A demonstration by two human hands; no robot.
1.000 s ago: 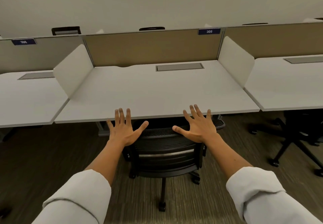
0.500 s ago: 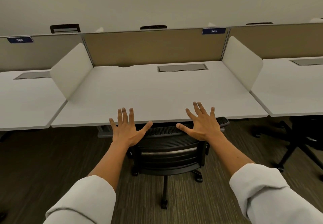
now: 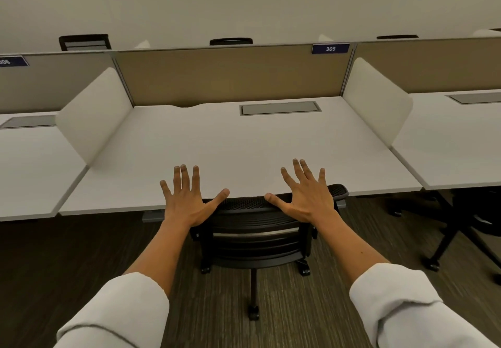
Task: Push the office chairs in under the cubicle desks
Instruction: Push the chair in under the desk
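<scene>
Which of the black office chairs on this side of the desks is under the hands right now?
The black mesh-backed office chair at the white desk numbered 305; the other black chair stands off right.

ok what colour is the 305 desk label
Dark blue rectangular 305 label with white digits, clearest in the head view.

Black office chair [image 3: 254,236] now further under the counter [image 3: 238,152]; backrest top at the front edge. Left hand [image 3: 187,201] and right hand [image 3: 306,198] advanced with it, spread fingers now overlapping the counter edge.
</scene>
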